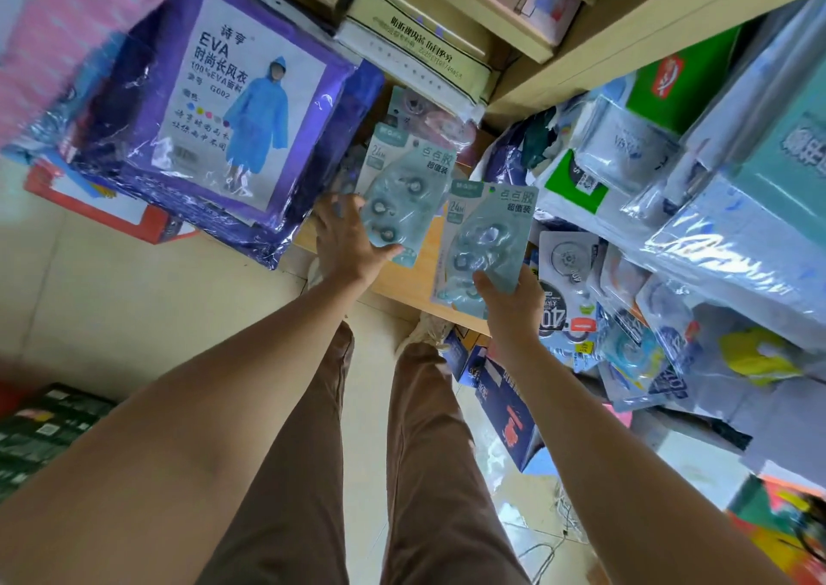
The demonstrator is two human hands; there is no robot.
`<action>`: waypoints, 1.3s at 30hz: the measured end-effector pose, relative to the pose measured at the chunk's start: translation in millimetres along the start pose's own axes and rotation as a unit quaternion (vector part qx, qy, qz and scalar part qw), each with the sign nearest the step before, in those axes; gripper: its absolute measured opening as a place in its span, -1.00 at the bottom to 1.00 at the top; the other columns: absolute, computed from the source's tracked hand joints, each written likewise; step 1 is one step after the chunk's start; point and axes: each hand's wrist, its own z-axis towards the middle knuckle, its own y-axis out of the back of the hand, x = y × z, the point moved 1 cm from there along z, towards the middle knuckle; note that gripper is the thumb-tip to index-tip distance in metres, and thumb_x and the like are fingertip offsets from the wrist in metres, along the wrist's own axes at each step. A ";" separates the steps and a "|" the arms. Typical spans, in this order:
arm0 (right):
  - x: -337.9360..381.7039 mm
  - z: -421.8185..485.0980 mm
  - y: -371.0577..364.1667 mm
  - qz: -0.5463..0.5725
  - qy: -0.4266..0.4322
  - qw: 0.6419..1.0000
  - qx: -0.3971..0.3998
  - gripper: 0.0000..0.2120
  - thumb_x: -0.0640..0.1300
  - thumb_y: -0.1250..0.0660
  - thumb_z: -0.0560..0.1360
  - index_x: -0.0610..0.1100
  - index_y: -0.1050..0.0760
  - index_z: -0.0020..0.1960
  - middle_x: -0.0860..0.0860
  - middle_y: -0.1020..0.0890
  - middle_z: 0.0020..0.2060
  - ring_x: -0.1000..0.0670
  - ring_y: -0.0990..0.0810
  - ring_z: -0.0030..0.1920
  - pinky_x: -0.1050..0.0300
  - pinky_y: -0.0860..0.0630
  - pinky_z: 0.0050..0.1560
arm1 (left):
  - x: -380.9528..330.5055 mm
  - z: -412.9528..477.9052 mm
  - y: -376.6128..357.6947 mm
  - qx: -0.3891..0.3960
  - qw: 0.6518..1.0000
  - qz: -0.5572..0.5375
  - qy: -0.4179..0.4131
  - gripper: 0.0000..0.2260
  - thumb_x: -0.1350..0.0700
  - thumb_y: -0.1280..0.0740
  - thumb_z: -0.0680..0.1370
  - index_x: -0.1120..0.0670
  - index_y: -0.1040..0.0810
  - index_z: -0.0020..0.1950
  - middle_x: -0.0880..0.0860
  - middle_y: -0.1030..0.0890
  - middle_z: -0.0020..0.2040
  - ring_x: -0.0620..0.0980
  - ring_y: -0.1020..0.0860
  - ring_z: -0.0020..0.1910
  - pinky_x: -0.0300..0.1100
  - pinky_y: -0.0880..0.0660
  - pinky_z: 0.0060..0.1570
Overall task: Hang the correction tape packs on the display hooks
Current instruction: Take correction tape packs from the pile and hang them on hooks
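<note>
1. Looking down, the biggest thing is the purple raincoat bag (214, 106) at the far left. It is not part of this job.
2. Next come the two teal correction tape packs. The left pack (400, 191) is in the left hand (346, 244), which is clamped on its near edge. The right pack (485, 244) is pinched at its near corner by the right hand (509, 302).
3. More packs (420, 119) lie farther away, and other packs (567, 262) hang or lie to the right.
4. Each pack looks light and flat: stiff card with a smooth plastic bubble. The bubble may be slippery, so hold the card edge.
5. No hooks can be seen. The hang hole should be at the far end of the card, so keep that end free.
</note>
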 end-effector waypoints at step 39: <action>96.5 -185.6 315.9 0.144 0.221 0.955 -0.133 -0.72 -0.19 -0.48 0.45 0.02 -0.51 0.09 0.08 -0.64 -0.17 0.01 -0.62 -0.20 0.08 -0.51 -0.27 | -223.0 -260.6 306.7 -0.183 0.893 -0.135 -0.388 -0.60 -0.14 -0.46 0.43 0.03 -0.60 0.18 -0.02 -0.68 0.02 0.05 -0.64 -0.05 -0.04 -0.56 -0.13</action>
